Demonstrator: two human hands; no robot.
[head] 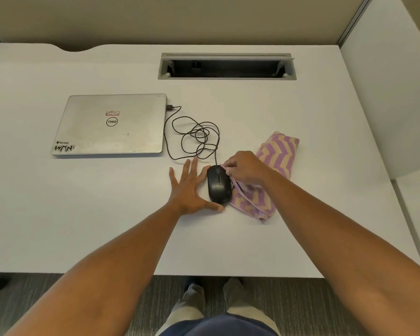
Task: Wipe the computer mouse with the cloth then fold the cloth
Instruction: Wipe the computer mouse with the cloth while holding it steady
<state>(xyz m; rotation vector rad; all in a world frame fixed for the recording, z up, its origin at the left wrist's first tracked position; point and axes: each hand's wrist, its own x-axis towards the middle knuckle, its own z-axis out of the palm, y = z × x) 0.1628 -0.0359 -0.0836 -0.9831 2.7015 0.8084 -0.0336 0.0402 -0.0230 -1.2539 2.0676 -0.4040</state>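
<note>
A black wired computer mouse [219,185] lies on the white desk [107,226] near the middle. My left hand [188,189] rests flat beside it on the left, fingers spread, thumb against the mouse's near end. A purple and tan zigzag cloth [277,154] lies bunched to the right of the mouse. My right hand [245,169] pinches an edge of the cloth against the mouse's right side.
A closed silver laptop [112,124] lies at the left, with the mouse's cable [197,137] coiled between it and the cloth. An open cable tray slot [227,66] sits at the back. The desk's front edge runs near my legs; a partition wall stands at the right.
</note>
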